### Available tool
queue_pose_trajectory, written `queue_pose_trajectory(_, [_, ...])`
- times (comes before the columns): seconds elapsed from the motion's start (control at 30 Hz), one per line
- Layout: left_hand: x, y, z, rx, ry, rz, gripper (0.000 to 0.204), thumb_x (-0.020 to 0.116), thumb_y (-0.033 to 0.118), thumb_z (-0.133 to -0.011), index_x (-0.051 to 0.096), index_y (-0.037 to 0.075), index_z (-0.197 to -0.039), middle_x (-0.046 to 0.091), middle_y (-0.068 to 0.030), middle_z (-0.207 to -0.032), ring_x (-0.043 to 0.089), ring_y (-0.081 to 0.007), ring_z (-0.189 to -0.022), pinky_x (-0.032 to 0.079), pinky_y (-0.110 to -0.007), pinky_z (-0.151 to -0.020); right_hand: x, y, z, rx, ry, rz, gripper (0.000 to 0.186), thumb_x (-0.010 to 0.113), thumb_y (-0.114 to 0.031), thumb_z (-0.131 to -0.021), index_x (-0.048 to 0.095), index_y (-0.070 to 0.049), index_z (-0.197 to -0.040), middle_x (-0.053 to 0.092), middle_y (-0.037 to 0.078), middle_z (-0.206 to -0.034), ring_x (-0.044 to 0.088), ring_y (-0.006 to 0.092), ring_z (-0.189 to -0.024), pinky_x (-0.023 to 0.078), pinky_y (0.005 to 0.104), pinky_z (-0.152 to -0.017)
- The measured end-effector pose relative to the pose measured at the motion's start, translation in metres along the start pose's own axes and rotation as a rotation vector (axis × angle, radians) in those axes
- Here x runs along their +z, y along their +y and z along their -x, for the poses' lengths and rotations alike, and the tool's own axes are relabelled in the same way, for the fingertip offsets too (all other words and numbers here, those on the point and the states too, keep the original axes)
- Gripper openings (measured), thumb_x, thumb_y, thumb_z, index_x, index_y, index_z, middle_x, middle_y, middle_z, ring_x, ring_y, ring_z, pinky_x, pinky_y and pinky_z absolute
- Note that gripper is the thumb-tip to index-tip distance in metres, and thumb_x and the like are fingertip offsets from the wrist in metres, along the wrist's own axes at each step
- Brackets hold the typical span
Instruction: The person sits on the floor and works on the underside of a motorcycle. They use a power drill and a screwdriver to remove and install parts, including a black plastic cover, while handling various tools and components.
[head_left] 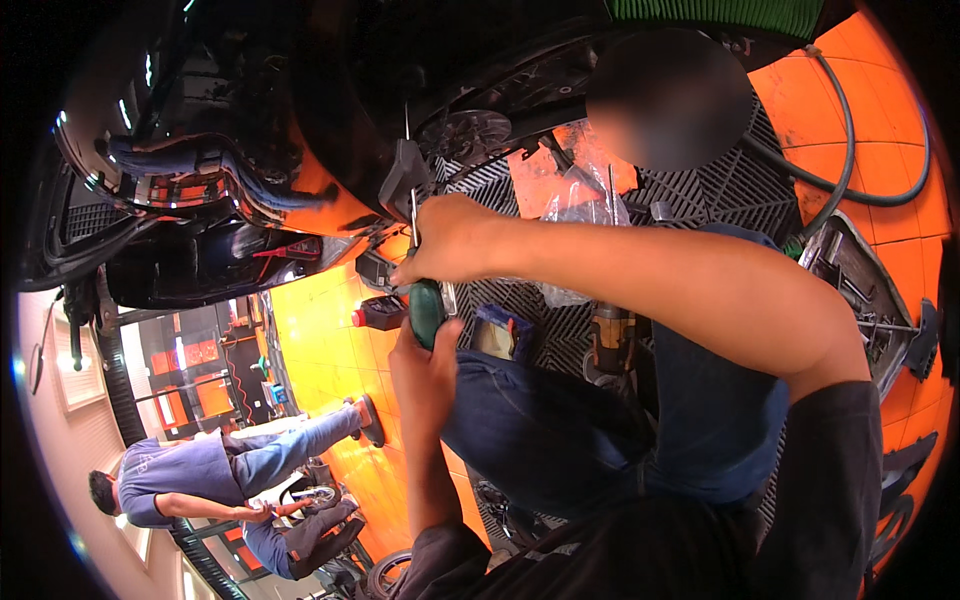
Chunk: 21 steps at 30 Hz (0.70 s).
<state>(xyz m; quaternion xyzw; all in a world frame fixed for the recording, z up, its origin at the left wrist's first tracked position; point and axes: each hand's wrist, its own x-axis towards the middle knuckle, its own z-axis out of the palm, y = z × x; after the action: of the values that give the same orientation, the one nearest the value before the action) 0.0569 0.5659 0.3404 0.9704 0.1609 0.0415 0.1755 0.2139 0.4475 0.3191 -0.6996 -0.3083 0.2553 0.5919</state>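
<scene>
My left hand [425,375] is closed around the dark green handle of a screwdriver [427,315], holding it from its near end. Wrapped about the metal shaft just past the handle is my right hand [455,238], its arm reaching across from the right. The shaft runs up toward a black angular part [404,178] below the glossy black vehicle body [345,110]; whether the tip touches it I cannot tell. A shiny metal piece shows beside the handle, partly covered by my right hand.
A black bottle with a red cap [380,313], a blue box [503,332], a yellow-black power drill [612,338] and a clear plastic bag [585,210] lie around my legs. At right are a hose [850,130] and a metal tray [880,345]. Two people [190,475] are at lower left.
</scene>
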Motion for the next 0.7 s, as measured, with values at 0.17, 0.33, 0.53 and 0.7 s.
queue_pose_trajectory(0.17, [0.0,-0.02,-0.018,-0.636,-1.017,1.935,0.062,0.044,0.064,-0.09,0.048,0.003,-0.088,0.04,0.0006,-0.054,0.033,-0.0084,-0.034,0.029,-0.02,-0.033,-0.005,0.007,-0.006,0.026,-0.098,-0.175,0.039,0.075,-0.031,-0.072,0.068,0.006,-0.081,0.066,0.015,-0.071,0.065,0.0208,-0.064,0.05,0.0322,-0.061])
queue_pose_trajectory(0.33, [0.006,-0.014,-0.017,-0.674,-0.74,1.649,0.061,0.039,0.063,-0.092,0.05,0.003,-0.085,0.04,0.0013,-0.052,0.033,-0.0084,-0.035,0.027,-0.022,-0.034,-0.014,0.001,0.007,-0.021,-0.071,-0.057,0.047,0.07,-0.039,-0.077,0.068,0.008,-0.08,0.066,0.018,-0.072,0.067,0.0281,-0.069,0.052,0.0352,-0.066])
queue_pose_trajectory(0.53, [0.011,0.02,-0.003,-0.035,0.153,-0.246,0.05,0.048,0.045,-0.094,0.058,-0.004,-0.084,0.06,-0.023,-0.061,0.06,-0.0399,-0.055,0.045,-0.045,-0.053,-0.002,-0.008,0.03,-0.01,0.001,0.085,0.069,0.061,-0.056,-0.081,0.065,0.013,-0.08,0.064,0.029,-0.078,0.066,0.0384,-0.084,0.052,0.0421,-0.08])
queue_pose_trajectory(0.7, [0.007,0.003,-0.003,-0.063,-0.056,0.023,0.051,0.05,0.047,-0.093,0.054,-0.003,-0.089,0.062,-0.0213,-0.069,0.061,-0.0347,-0.056,0.047,-0.04,-0.05,-0.001,-0.002,0.01,-0.017,-0.084,0.141,0.067,0.061,-0.054,-0.081,0.066,0.012,-0.086,0.064,0.031,-0.091,0.065,0.0373,-0.091,0.051,0.0403,-0.082])
